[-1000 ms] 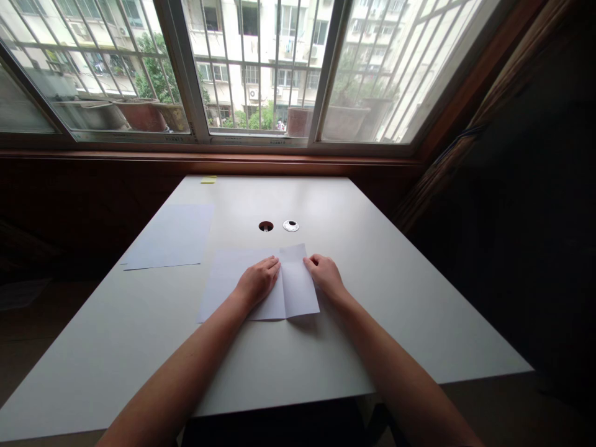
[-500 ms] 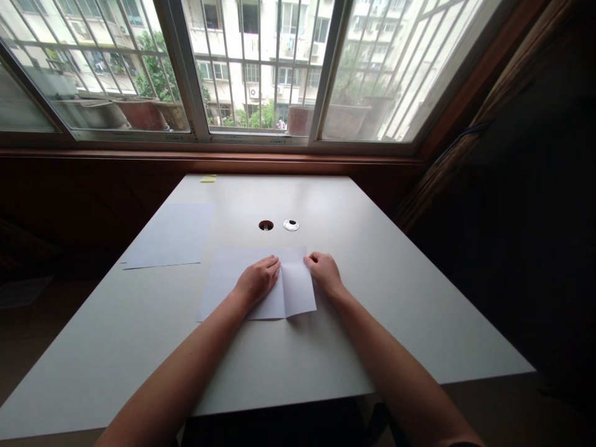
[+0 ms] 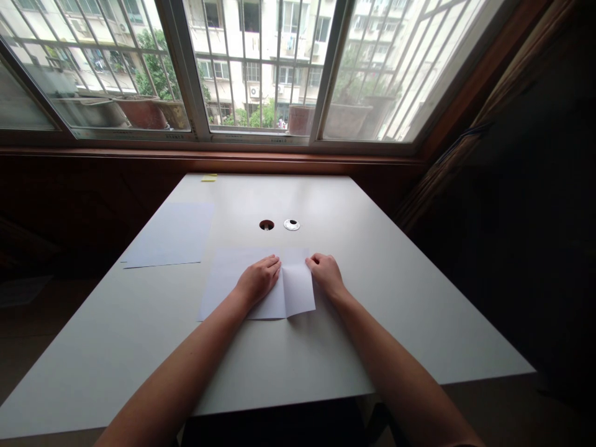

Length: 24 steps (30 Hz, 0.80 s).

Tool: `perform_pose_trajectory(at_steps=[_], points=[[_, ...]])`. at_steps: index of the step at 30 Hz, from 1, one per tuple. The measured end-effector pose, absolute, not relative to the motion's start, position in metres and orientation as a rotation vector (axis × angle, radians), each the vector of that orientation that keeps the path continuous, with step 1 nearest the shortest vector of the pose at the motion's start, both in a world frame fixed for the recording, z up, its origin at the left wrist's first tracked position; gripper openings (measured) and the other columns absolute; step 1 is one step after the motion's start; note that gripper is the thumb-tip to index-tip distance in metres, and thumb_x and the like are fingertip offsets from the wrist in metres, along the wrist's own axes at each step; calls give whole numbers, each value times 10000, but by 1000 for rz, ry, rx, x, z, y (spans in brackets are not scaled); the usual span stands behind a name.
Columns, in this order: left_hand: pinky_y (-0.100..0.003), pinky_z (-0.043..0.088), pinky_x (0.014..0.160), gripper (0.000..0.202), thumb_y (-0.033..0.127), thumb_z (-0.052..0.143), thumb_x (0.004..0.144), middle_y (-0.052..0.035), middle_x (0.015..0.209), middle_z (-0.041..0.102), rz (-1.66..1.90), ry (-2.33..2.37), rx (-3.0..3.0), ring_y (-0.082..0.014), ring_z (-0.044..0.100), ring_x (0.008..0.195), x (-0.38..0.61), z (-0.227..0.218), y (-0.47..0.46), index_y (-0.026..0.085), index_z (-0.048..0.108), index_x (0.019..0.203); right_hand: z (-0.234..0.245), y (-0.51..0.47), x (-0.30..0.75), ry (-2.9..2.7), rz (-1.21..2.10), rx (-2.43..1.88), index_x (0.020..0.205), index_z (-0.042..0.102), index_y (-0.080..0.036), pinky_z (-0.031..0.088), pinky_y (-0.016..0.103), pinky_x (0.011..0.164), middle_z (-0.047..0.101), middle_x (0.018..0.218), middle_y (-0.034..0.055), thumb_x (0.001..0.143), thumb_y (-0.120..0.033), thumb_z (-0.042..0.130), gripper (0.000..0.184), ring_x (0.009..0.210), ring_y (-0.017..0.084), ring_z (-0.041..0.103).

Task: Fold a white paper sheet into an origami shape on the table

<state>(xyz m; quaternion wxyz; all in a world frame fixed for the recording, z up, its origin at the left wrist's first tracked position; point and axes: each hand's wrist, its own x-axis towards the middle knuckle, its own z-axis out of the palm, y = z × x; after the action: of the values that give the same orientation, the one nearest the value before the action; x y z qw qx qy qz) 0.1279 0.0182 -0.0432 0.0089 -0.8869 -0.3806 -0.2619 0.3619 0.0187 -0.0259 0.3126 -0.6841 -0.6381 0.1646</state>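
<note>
Creased paper (image 3: 270,307), table (image 3: 395,310), twelve o'clock — left hand (image 3: 258,278) laid flat upon it, right hand (image 3: 325,271) pinching its two-o'clock edge — flap (image 3: 300,288) lower than a second ago, apparently flattening the crease (image 3: 284,298).

Free passage runs between the right hand (image 3: 325,273) and the tabletop (image 3: 414,316)'s right edge; toward the far edge, a cap (image 3: 288,227) obstructs.

My left hand (image 3: 258,279) hides part of the creased paper (image 3: 298,290), the view's bottom edge cuts off my forearms (image 3: 190,360), and the window-frame lettering (image 3: 282,141) is unreadably small.
</note>
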Motion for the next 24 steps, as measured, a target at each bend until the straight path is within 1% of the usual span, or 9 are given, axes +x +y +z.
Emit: perform_pose_trajectory(at_steps=[7, 10, 12, 14, 18, 21, 24], points=[[-375, 516, 1032, 255, 161, 510, 945, -109, 1251, 651, -752, -1194, -2733, -233, 595, 1204, 127, -37, 15, 149, 635, 1167, -24, 15, 363, -1717, 499, -1770, 693, 680, -192, 383, 282, 679, 698, 728, 58, 852, -464, 538, 345, 748, 204, 577], [-371, 554, 965, 227, 143, 504, 944, -88, 1192, 669, -716, -1218, -2737, -229, 622, 1135, 127, -33, 13, 174, 651, 1113, -23, 12, 365, -1729, 571, -1737, 683, 671, -193, 381, 279, 659, 694, 713, 52, 851, -459, 529, 345, 730, 200, 582], [-368, 562, 947, 222, 147, 493, 950, -86, 1179, 672, -708, -1227, -2740, -224, 633, 1110, 127, -32, 10, 177, 655, 1099, -23, 10, 366, -1721, 596, -1724, 673, 660, -193, 379, 275, 652, 691, 709, 45, 845, -442, 528, 330, 721, 195, 582], [-379, 536, 993, 238, 178, 485, 962, -108, 1226, 652, -708, -1228, -2739, -234, 611, 1160, 129, -32, 7, 159, 640, 1141, -24, 10, 366, -1714, 600, -1718, 660, 646, -191, 375, 272, 646, 685, 700, 40, 844, -434, 521, 329, 706, 189, 578], [-428, 429, 1115, 336, 236, 479, 969, -158, 1356, 576, -698, -1232, -2741, -266, 517, 1298, 132, -37, 2, 114, 580, 1265, -25, 10, 365, -1714, 565, -1733, 649, 635, -191, 366, 270, 640, 677, 690, 35, 846, -428, 507, 334, 695, 184, 563], [-434, 391, 1144, 363, 243, 458, 977, -169, 1391, 549, -692, -1247, -2756, -266, 491, 1328, 133, -40, 2, 98, 564, 1292, -26, 10, 365, -1718, 543, -1752, 653, 643, -191, 365, 271, 644, 676, 698, 37, 841, -415, 504, 324, 715, 189, 558], [-433, 385, 1147, 370, 246, 442, 983, -164, 1400, 544, -691, -1250, -2762, -260, 484, 1336, 133, -42, 2, 100, 558, 1303, -25, 9, 365, -1723, 535, -1761, 648, 649, -189, 364, 273, 649, 669, 690, 41, 833, -401, 504, 316, 729, 195, 553]])
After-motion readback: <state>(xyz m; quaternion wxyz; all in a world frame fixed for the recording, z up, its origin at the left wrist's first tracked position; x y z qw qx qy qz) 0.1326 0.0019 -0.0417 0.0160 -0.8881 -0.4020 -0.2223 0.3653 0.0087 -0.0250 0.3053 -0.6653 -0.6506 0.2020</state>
